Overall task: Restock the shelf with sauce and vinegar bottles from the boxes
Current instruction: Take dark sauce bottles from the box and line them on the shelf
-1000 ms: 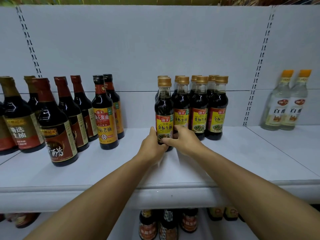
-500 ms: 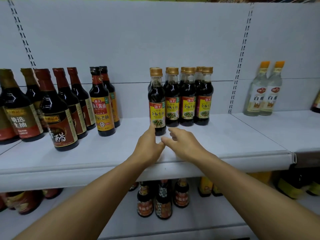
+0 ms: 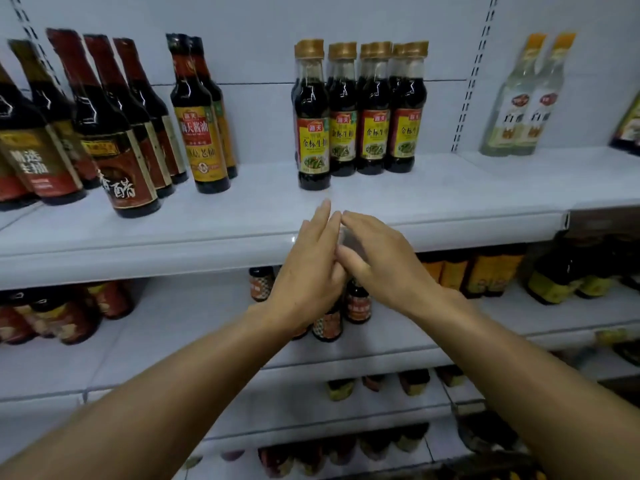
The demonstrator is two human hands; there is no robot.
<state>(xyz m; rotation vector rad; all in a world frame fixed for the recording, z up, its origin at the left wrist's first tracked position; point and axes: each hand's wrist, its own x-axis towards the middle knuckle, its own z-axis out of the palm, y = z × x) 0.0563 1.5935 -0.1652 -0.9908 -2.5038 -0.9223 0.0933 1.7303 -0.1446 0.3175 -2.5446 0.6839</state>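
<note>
The shelf (image 3: 450, 202) carries stock already: dark vinegar bottles (image 3: 114, 133) at nine o'clock, gold-capped soy sauce bottles (image 3: 360, 109) at twelve, white vinegar bottles (image 3: 519, 98) at two. The front soy sauce bottle (image 3: 313, 133) stands upright, just ahead of its row. Below it, both hands hover apart from it, holding nothing: left hand (image 3: 308, 271) and right hand (image 3: 384, 261), fingers (image 3: 323, 216) straight and loose. Bare shelf between groups suggests more restocking remains; no boxes show.
</note>
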